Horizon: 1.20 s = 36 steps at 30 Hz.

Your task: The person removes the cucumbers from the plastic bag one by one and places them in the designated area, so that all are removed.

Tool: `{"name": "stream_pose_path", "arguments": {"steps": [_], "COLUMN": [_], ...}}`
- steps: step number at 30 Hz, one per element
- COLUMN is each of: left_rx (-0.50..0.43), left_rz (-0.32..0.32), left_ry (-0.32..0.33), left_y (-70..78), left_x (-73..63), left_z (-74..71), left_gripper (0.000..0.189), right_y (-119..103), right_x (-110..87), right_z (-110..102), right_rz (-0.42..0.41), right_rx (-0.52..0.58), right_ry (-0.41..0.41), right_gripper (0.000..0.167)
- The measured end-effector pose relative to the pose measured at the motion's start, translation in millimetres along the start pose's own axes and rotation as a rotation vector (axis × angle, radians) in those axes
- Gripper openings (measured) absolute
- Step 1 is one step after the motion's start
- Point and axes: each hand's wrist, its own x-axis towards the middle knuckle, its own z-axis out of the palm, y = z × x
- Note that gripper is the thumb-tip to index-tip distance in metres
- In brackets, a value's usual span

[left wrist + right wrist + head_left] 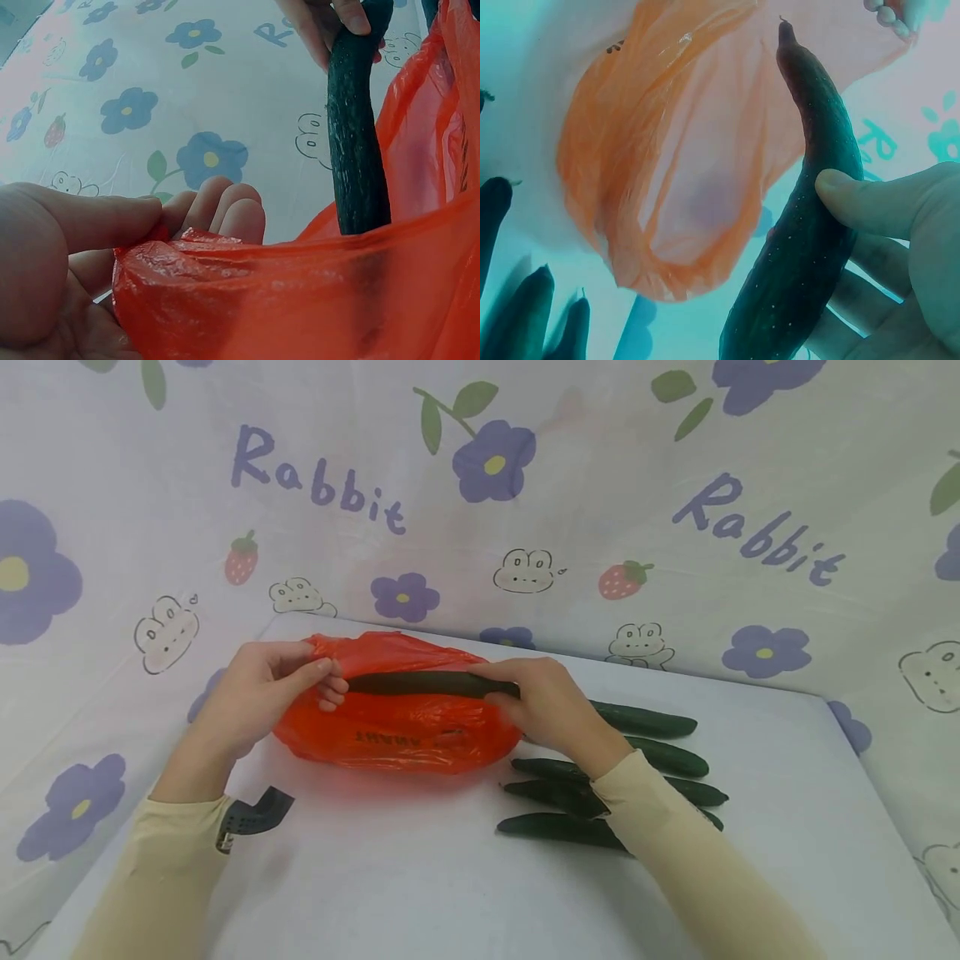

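My left hand [273, 689] pinches the edge of a red plastic bag [405, 752] between thumb and fingers, at the bag's left end. In the left wrist view, thin red plastic [187, 262] bunches under that thumb. A dark green cucumber [420, 683] lies lengthwise across the bag's mouth, gripped near its right end by my right hand [540, 697]. The right wrist view shows the thumb over the cucumber [810, 150] and the fingers behind it. Seen from the left wrist, the cucumber's lower end [360, 165] passes behind the bag's near wall.
Several more cucumbers [555, 828] lie side by side on the white table [420, 885], right of the bag and partly under my right forearm. A patterned cloth [360, 427] hangs behind the table. A dark strap piece [258, 812] sticks out at my left cuff.
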Motion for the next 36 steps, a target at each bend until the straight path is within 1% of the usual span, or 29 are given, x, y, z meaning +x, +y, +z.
{"name": "stream_pose_path", "arguments": {"steps": [7,12,24,30,36], "left_rx": [0.01,0.028,0.044,0.034,0.047], "left_rz": [0.006,-0.005,-0.027,-0.03,-0.025], "left_ry": [-0.001,0.001,0.006,0.007,0.012], "left_y": [-1.4,1.5,-2.3,-1.9,-2.2], "left_x": [3.4,2.5,-0.2,-1.3,-1.6], "left_z": [-0.1,-0.4,-2.4,-3.0,-3.6], "left_gripper": [0.027,0.028,0.03,0.031,0.032], "right_y": [6.5,8.2,9.1,10.1,9.6], "right_x": [-16.9,-31.4,-67.5,-87.0,-108.5], "right_z": [-10.2,-16.8,-34.1,-42.0,-51.5], "right_rz": [-0.013,-0.017,-0.042,-0.048,-0.092], "right_rx": [-0.003,-0.025,-0.023,-0.034,-0.067], "right_ry": [0.027,0.045,0.094,0.126,0.178], "right_gripper": [0.05,0.051,0.051,0.051,0.054]}}
